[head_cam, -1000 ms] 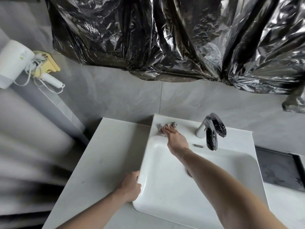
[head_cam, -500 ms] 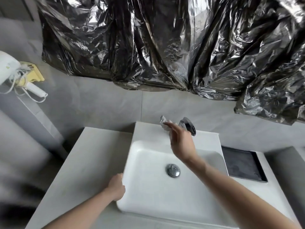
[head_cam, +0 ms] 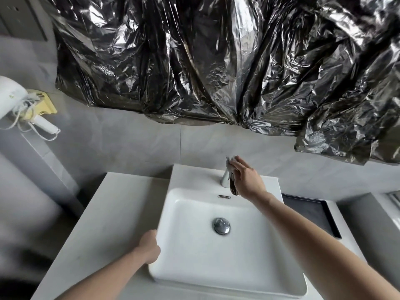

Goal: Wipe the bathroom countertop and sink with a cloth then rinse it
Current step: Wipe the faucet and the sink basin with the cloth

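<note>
A white rectangular sink (head_cam: 194, 256) sits on a pale countertop (head_cam: 108, 213). A chrome drain plug (head_cam: 221, 226) lies in the basin. My right hand (head_cam: 246, 178) reaches over the chrome faucet (head_cam: 226, 180) at the sink's back rim and holds a small grey cloth (head_cam: 229, 161) against the faucet's top. Most of the cloth is hidden under my fingers. My left hand (head_cam: 149, 247) rests against the sink's left outer edge with its fingers curled over the rim.
Crinkled black plastic sheeting (head_cam: 216, 61) covers the wall above the sink. A white hair dryer (head_cam: 13, 100) hangs on the left wall. A dark recessed tray (head_cam: 311, 213) lies in the counter right of the sink.
My right hand with the cloth has moved from the sink's back left corner rightward onto the faucet. The view has shifted left and down. My left hand stays at the sink's left edge.
</note>
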### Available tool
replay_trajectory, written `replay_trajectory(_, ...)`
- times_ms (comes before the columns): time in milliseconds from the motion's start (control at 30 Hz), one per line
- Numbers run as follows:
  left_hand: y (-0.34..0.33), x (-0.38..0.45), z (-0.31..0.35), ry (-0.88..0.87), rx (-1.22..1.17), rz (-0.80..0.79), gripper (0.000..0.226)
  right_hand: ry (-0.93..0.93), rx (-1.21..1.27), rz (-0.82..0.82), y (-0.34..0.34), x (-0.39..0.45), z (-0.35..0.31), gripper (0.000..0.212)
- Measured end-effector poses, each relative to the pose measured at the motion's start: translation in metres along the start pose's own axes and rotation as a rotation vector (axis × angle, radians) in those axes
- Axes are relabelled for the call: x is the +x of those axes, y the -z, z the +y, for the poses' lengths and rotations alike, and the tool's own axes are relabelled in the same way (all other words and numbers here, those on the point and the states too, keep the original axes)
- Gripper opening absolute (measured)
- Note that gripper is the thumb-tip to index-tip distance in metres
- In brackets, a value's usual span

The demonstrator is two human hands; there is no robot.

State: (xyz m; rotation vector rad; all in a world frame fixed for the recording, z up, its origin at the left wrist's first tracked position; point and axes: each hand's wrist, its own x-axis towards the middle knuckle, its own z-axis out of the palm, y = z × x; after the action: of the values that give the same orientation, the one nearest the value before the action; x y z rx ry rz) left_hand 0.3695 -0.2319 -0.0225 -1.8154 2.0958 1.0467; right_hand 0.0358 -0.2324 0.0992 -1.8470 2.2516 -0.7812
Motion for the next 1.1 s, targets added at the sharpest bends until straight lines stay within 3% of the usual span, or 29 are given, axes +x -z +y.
replay_trajectory(300,0.002,-0.005,0.007,-0.022,0.036,0.05,0.026,0.045,-0.016,0.116,-0.013,-0.059,0.016,0.06)
replay_trajectory(633,0.0,-0.002,0.001,0.0,0.033,0.063,0.033,0.03,-0.04,0.102,-0.06,-0.091,0.023,0.063)
replay_trajectory(800,0.001,-0.001,0.0,0.001,0.034,0.021,0.03,0.022,-0.004,0.127,-0.067,-0.055,0.011,0.047)
replay_trajectory(1000,0.001,0.001,-0.003,-0.004,0.025,0.02,0.028,-0.034,0.04,0.152,-0.076,-0.038,0.011,0.063)
replay_trajectory(1100,-0.001,0.002,-0.003,-0.003,0.015,0.028,0.028,0.015,0.062,0.194,-0.076,-0.059,0.013,0.059)
